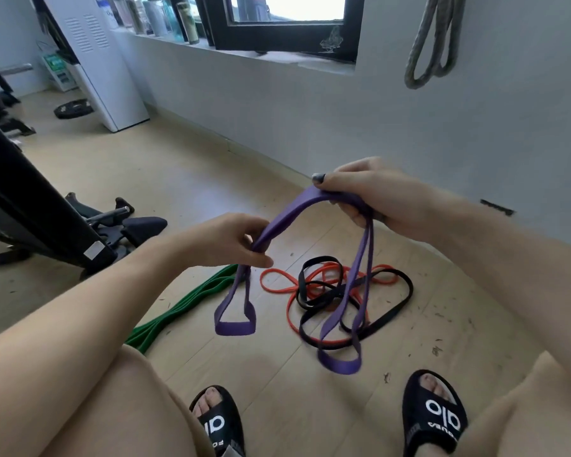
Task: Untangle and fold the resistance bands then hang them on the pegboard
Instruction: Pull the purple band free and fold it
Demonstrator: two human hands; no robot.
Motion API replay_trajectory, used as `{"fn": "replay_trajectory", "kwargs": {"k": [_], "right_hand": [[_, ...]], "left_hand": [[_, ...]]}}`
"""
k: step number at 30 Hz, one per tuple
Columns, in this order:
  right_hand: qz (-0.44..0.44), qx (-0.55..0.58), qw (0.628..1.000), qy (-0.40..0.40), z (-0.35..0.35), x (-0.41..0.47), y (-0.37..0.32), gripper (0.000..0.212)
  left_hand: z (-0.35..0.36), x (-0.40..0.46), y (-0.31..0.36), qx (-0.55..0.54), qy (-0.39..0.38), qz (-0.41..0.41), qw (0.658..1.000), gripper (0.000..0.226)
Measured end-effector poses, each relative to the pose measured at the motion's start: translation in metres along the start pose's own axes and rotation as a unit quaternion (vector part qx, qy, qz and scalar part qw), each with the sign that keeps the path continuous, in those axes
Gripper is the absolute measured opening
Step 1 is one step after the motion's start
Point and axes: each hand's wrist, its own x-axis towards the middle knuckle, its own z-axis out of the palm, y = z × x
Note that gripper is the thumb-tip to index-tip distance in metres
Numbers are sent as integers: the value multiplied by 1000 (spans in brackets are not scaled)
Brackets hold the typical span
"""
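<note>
A purple resistance band (289, 211) arches between both hands above the wooden floor. My left hand (231, 240) pinches it at one end, and a short loop hangs below. My right hand (366, 192) grips it at the other end, where two long loops hang down over a tangle. That tangle lies on the floor: an orange band (279, 281) twisted with a black band (406, 291). A green band (192, 300) lies folded on the floor to the left. A grey band (432, 44) hangs on the wall at the upper right.
My feet in black slides (434, 413) stand close below the tangle. Black gym equipment (47, 222) fills the left side. A white appliance (103, 61) and a weight plate (73, 108) stand at the back left. The window sill (165, 28) holds several bottles.
</note>
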Motion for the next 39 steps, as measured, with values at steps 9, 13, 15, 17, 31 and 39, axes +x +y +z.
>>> {"fn": "replay_trajectory", "kwargs": {"k": [9,13,15,17,31,39], "right_hand": [[-26,43,999,9,27,8,-2,33],[-30,46,998,7,28,9,-3,33],[-27,38,999,8,28,8,-3,34],[-28,38,999,17,28,8,-3,34],[-16,94,995,37,28,9,-4,36],[-12,103,994,30,37,10,-5,37]], "left_hand": [[2,-3,33,-173,31,58,983,21],[8,0,48,-178,36,69,981,24],[9,2,55,-168,57,74,981,23],[9,3,61,-149,70,79,983,24],[6,2,60,-130,75,57,987,41],[13,0,59,-184,60,74,978,31]]}}
